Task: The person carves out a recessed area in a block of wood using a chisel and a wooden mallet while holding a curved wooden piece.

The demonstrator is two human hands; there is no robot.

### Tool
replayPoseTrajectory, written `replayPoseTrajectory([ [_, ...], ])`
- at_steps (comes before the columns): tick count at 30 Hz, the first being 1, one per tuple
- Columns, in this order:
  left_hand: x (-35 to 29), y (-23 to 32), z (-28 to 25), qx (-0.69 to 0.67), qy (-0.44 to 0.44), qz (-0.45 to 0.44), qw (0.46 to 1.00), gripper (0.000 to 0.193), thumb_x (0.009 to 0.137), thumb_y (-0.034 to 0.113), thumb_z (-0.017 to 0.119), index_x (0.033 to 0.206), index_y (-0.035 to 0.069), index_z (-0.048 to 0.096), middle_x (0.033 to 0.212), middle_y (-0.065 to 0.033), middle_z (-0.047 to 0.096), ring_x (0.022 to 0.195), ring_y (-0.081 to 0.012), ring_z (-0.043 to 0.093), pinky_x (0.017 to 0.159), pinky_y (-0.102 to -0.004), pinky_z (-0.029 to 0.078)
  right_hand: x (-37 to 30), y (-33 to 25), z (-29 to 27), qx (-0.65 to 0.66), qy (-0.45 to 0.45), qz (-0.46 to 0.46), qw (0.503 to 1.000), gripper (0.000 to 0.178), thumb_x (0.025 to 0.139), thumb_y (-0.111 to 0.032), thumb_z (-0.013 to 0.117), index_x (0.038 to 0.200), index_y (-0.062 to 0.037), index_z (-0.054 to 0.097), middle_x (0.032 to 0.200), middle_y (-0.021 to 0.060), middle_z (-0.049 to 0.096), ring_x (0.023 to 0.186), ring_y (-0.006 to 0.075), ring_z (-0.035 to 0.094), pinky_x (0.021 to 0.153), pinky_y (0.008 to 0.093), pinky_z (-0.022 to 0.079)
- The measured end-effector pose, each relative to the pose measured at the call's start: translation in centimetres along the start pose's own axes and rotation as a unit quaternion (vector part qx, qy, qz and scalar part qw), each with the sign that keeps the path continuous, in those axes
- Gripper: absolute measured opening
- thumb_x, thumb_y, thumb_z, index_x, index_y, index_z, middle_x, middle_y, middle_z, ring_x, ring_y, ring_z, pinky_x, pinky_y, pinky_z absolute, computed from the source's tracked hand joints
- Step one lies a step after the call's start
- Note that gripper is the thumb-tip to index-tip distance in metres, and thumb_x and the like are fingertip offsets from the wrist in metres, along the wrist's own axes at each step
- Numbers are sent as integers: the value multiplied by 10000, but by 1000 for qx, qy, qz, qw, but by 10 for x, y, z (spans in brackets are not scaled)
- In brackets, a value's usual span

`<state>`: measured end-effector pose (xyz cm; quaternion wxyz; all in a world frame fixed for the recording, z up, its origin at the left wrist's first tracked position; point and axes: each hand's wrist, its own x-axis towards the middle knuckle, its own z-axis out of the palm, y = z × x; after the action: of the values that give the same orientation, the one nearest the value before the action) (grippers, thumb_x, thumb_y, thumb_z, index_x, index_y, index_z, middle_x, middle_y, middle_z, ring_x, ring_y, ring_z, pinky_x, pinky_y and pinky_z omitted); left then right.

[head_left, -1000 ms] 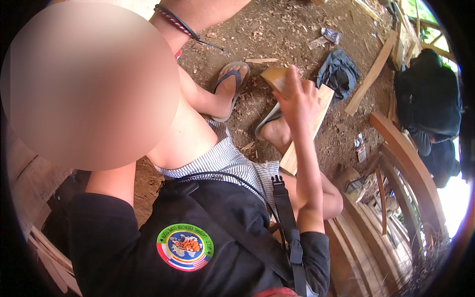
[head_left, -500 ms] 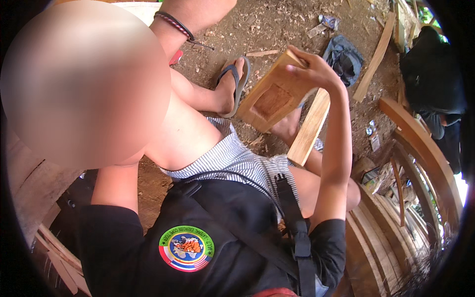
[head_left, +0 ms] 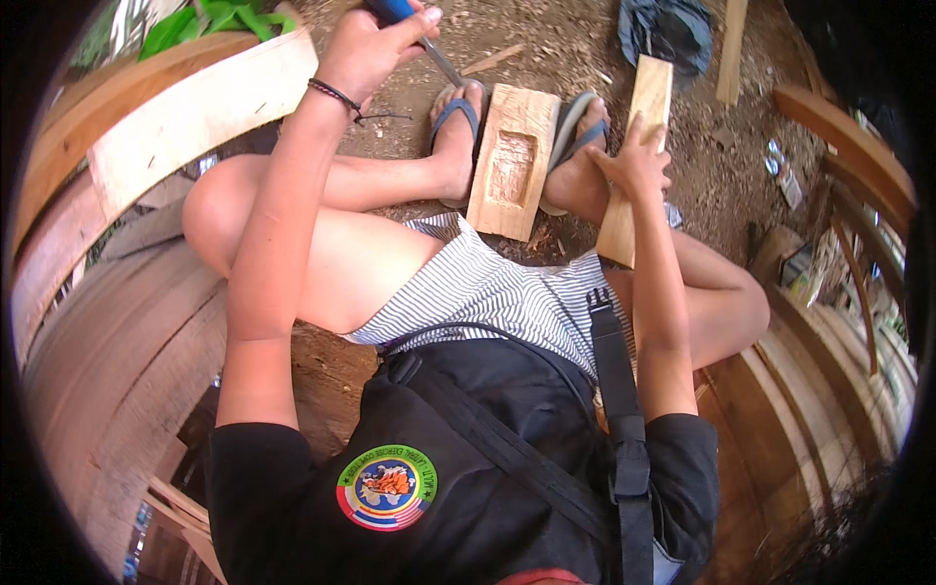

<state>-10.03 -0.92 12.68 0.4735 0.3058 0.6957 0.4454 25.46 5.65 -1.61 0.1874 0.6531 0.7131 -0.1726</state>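
Between my feet stands a pale wooden block [head_left: 487, 205] with a rectangular recess [head_left: 510, 168] cut into its upper face. My left hand [head_left: 375, 49], raised beyond my left knee, is closed round the blue handle of a chisel [head_left: 444, 64]; its metal shaft slants down toward the block's far end, and the tip is hard to make out beside my left foot. To the right of the block, my right hand [head_left: 639, 164] has its fingers laid round the middle of a flat wooden bar [head_left: 617, 232], which lies along my right shin.
My sandalled feet [head_left: 456, 146] flank the block on dirt strewn with chips. A dark plastic bag [head_left: 673, 34] and a plank [head_left: 730, 58] lie beyond. Curved wooden boards rise at the left [head_left: 200, 93] and right [head_left: 848, 146].
The right hand has let go of the block, which now rests between my feet, and has taken hold of the bar. My left hand, blocked from sight before, now shows with the chisel.
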Motion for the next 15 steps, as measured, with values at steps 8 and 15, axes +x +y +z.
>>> replayPoseTrajectory([
  [8,8,-84,99,44,-98,-41,993,282,882,163,733,1084,24,594,999,-102,683,930,-197,690,808,-284,568,38,33,-10,341,-6,123,932,946,737,-302,754,1510,-135,235,1351,295,413,1209,391,521,946,523,489],
  [15,0,-132,113,240,-19,94,966,350,853,342,745,1020,44,672,952,-94,733,899,-201,698,824,-325,530,-41,24,-108,728,-104,28,677,486,889,-316,600,1313,-100,499,1038,112,562,730,144,531,535,287,461],
])
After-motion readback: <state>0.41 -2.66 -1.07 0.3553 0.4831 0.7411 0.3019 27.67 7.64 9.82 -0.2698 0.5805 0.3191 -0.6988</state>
